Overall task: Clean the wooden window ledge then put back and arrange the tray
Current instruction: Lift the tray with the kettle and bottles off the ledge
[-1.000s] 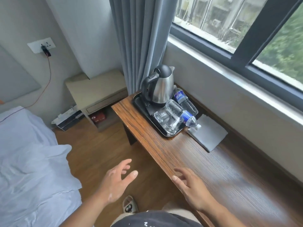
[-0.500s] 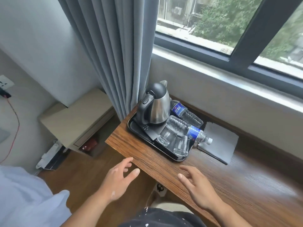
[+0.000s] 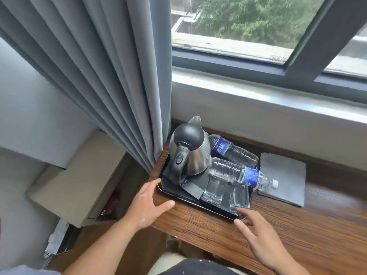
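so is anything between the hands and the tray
Nothing visible does. The left hand is at the left corner of the tray, and the right hand is at its near right corner. Whether either touches is unclear.
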A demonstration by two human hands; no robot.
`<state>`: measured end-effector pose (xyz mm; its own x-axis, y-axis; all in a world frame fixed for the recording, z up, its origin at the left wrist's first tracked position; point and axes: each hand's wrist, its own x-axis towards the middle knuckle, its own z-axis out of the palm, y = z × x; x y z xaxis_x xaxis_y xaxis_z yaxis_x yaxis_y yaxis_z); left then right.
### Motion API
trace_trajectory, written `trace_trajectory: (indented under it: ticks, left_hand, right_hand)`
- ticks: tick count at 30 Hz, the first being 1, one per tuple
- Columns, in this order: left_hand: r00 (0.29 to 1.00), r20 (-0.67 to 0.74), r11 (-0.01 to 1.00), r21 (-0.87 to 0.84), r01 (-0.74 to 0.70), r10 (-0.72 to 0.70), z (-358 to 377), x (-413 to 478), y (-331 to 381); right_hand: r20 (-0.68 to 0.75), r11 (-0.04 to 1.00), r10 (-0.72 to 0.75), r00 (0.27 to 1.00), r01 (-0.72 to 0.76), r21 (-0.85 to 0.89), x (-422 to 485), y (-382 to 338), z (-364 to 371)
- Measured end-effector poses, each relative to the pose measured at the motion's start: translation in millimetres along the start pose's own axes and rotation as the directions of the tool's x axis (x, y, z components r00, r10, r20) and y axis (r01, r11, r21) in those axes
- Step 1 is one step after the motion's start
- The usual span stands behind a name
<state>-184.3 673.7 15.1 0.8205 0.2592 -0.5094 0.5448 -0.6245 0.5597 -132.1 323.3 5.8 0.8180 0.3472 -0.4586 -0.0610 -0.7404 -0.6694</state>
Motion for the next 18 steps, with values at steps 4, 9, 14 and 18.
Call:
trace_trajectory:
  ticks: [4, 9, 14, 18]
  left_hand:
    - [0.996, 0.023, 0.996, 0.022, -0.088, 0.087, -14, 47, -4]
    - [0.985, 0.061, 0.986, 0.026, -0.165, 0.163, -14, 86, -11]
    - [0.973, 0.085, 0.976, 0.007, -0.217, 0.216, -9, 101, -17]
    - [0.972, 0.07, 0.974, -0.018, -0.225, 0.226, -5, 109, -22]
  right_hand:
    - [-0.126, 0.99, 0.134, 0.983, -0.128, 0.053, -6, -5, 14]
    - [-0.26, 0.964, 0.264, 0.929, -0.246, 0.1, -12, -16, 34]
    - [-0.334, 0.959, 0.283, 0.899, -0.272, 0.079, -3, -21, 41]
    - [-0.356, 0.956, 0.293, 0.887, -0.277, 0.097, 11, -15, 43]
